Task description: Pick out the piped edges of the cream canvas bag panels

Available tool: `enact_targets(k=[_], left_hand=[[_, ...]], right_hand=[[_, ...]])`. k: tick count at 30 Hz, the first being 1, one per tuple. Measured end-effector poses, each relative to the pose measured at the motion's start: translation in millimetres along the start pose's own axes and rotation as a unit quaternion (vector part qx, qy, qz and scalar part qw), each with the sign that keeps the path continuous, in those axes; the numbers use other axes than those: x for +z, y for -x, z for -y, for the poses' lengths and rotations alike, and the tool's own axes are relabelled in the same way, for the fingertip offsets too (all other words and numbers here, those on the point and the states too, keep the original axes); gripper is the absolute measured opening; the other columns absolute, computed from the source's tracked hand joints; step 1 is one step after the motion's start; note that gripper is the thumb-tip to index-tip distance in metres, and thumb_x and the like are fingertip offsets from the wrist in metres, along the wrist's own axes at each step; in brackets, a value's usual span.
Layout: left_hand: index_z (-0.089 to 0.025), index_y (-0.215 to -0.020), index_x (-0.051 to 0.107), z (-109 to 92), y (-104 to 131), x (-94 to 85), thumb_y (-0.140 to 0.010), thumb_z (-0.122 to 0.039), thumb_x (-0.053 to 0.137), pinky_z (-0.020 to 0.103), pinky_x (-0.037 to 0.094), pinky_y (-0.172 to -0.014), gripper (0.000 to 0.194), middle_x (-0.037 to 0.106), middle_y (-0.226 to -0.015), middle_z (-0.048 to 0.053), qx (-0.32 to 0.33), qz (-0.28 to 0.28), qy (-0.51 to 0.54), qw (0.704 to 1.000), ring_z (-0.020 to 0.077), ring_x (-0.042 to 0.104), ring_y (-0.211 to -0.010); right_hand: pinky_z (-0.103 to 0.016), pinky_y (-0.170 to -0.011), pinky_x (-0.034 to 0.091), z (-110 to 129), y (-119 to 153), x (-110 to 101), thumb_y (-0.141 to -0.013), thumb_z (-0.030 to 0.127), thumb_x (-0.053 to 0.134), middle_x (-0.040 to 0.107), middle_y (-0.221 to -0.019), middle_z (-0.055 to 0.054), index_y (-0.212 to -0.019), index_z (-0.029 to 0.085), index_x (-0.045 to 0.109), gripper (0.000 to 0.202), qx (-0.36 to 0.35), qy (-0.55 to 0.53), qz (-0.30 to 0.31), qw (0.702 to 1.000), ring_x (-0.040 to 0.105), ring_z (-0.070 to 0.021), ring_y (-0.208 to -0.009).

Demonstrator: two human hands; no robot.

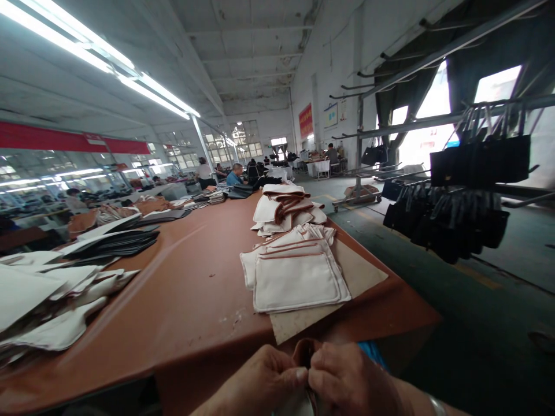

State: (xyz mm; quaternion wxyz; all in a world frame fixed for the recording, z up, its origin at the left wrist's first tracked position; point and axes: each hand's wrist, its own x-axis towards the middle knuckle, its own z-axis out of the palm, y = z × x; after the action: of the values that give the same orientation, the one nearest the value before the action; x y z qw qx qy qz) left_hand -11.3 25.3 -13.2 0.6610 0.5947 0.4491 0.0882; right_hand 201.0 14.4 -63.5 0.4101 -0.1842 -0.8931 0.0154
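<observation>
Low in the head view, my left hand (pixel 264 378) and my right hand (pixel 342 375) meet just off the table's front edge. Both are closed, fingers pinching a brown and white piece (pixel 306 348) that curls up between them; its lower part is partly hidden by the hands. Beyond them, a pile of white panels with brown edging (pixel 297 280) lies on a beige sheet (pixel 362 271) on the brown-covered table (pixel 195 289). Behind that pile sits a second heap of similar folded pieces (pixel 281 208).
White sheets (pixel 30 289) and black layered pieces (pixel 117 242) lie along the table's left side. On the right, black bags (pixel 481 159) hang from a metal rack (pixel 359 133). A person in blue (pixel 235 175) is beyond the table's far end.
</observation>
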Motion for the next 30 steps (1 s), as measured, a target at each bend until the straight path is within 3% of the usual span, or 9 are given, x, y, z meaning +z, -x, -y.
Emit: enact_targets(k=[4, 7, 10, 12, 13, 17, 22, 26, 30], left_hand=[[-0.016, -0.061, 0.053, 6, 0, 2.0, -0.075, -0.070, 0.069, 0.025, 0.015, -0.048, 0.059, 0.035, -0.056, -0.005, 0.073, -0.013, -0.041, 0.996, 0.0078, 0.024, -0.053], [-0.016, -0.064, 0.053, 7, 1, 6.1, -0.075, -0.071, 0.067, 0.026, 0.016, -0.048, 0.058, 0.034, -0.059, -0.005, 0.096, -0.017, -0.065, 0.993, 0.0086, 0.026, -0.055], [-0.016, -0.067, 0.050, 2, 3, 9.7, -0.081, -0.070, 0.061, 0.026, 0.018, -0.049, 0.056, 0.034, -0.062, -0.004, 0.124, -0.002, -0.101, 0.987, 0.0090, 0.026, -0.056], [-0.016, -0.068, 0.050, 1, 3, 10.5, -0.084, -0.070, 0.057, 0.026, 0.020, -0.050, 0.056, 0.037, -0.066, -0.003, 0.148, 0.001, -0.124, 0.981, 0.0096, 0.029, -0.058], [-0.016, -0.068, 0.050, 1, 2, 10.4, -0.084, -0.072, 0.055, 0.025, 0.022, -0.051, 0.058, 0.039, -0.067, -0.002, 0.160, -0.011, -0.141, 0.977, 0.0103, 0.032, -0.059], [-0.016, -0.065, 0.050, 2, 2, 7.1, -0.082, -0.076, 0.052, 0.024, 0.026, -0.053, 0.063, 0.046, -0.070, 0.001, 0.209, -0.079, -0.198, 0.955, 0.0120, 0.039, -0.064], [-0.018, -0.070, 0.049, -7, 20, 1.0, -0.083, -0.068, 0.062, 0.023, 0.018, -0.046, 0.053, 0.034, -0.059, -0.006, 0.097, 0.033, -0.037, 0.994, 0.0077, 0.025, -0.052], [-0.015, -0.074, 0.061, -9, 27, -0.9, -0.081, -0.075, 0.057, 0.023, 0.012, -0.041, 0.061, 0.037, -0.049, -0.007, 0.046, -0.037, 0.092, 0.994, 0.0068, 0.022, -0.041], [-0.016, -0.062, 0.054, -8, 30, -0.7, -0.066, -0.071, 0.077, 0.022, 0.012, -0.044, 0.059, 0.035, -0.052, -0.008, 0.094, -0.027, 0.032, 0.995, 0.0049, 0.020, -0.046]], right_hand=[[-0.029, -0.057, 0.035, 5, 4, -5, -0.101, 0.016, 0.038, 0.062, -0.071, -0.005, -0.087, 0.017, 0.060, 0.027, -0.033, 0.046, 0.029, 0.998, 0.052, -0.0169, -0.064], [-0.025, -0.061, 0.040, 7, 6, -8, -0.102, 0.032, 0.045, 0.060, -0.075, -0.003, -0.087, 0.018, 0.060, 0.026, 0.078, -0.128, 0.021, 0.988, 0.054, -0.0153, -0.067], [-0.021, -0.054, 0.039, 6, 3, -15, -0.101, 0.053, 0.042, 0.057, -0.078, -0.001, -0.098, 0.017, 0.059, 0.040, 0.308, -0.370, 0.035, 0.876, 0.050, -0.0116, -0.061], [-0.020, -0.049, 0.034, 4, -3, -22, -0.099, 0.056, 0.043, 0.053, -0.075, 0.001, -0.095, 0.016, 0.059, 0.044, 0.379, -0.431, 0.078, 0.815, 0.043, -0.0090, -0.054], [-0.020, -0.049, 0.032, 3, -8, -26, -0.098, 0.055, 0.047, 0.051, -0.072, 0.002, -0.088, 0.016, 0.059, 0.042, 0.385, -0.435, 0.103, 0.807, 0.040, -0.0083, -0.054], [-0.019, -0.052, 0.031, 3, -21, -35, -0.088, 0.042, 0.063, 0.047, -0.068, 0.003, -0.070, 0.016, 0.054, 0.033, 0.350, -0.416, 0.140, 0.828, 0.040, -0.0096, -0.060], [-0.019, -0.050, 0.028, 6, -18, -24, -0.087, 0.047, 0.063, 0.047, -0.065, 0.002, -0.069, 0.016, 0.053, 0.038, 0.347, -0.446, 0.113, 0.817, 0.037, -0.0092, -0.059], [-0.019, -0.046, 0.025, 2, -15, -15, -0.085, 0.061, 0.063, 0.044, -0.061, 0.004, -0.069, 0.016, 0.053, 0.049, 0.365, -0.465, 0.100, 0.800, 0.034, -0.0077, -0.054], [-0.020, -0.050, 0.031, -1, -29, -20, -0.084, 0.065, 0.061, 0.051, -0.064, 0.002, -0.071, 0.015, 0.056, 0.052, 0.350, -0.453, 0.125, 0.810, 0.040, -0.0092, -0.056]])
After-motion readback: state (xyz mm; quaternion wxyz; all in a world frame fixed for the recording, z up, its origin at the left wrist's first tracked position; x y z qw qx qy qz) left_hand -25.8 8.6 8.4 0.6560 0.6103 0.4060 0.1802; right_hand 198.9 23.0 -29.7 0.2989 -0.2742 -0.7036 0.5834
